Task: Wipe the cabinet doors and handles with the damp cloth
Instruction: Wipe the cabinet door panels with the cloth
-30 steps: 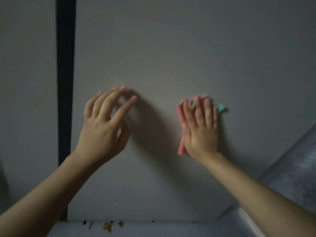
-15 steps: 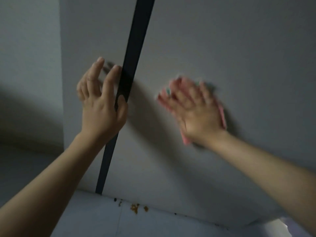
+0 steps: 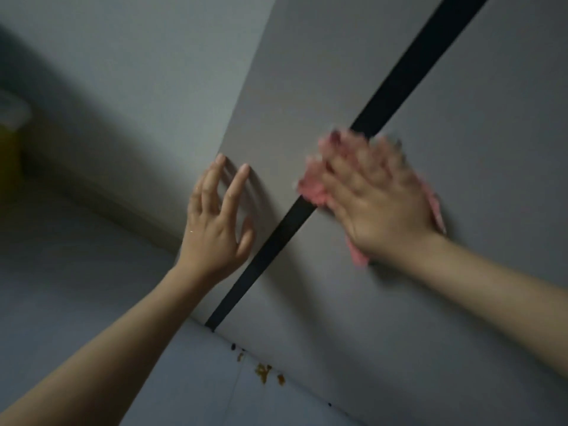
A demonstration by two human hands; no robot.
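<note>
Two grey cabinet doors fill the view, split by a dark gap that runs diagonally. My right hand presses a pink cloth flat against the doors, right over the gap; the hand is blurred by motion and its fingers look straight. The cloth sticks out past the fingers on the left and along the hand's right edge. My left hand rests with spread, straight fingers on the left door, near that door's left edge. No handle shows.
A side wall meets the left door's edge. Below the doors lies a pale surface with brown crumbs and dark specks near the doors' foot. A blurred yellow object sits at the far left.
The view has swung left and tilted. My right hand slid the cloth left from the right door onto the gap. My left hand moved from beside the gap to the left door's edge.
</note>
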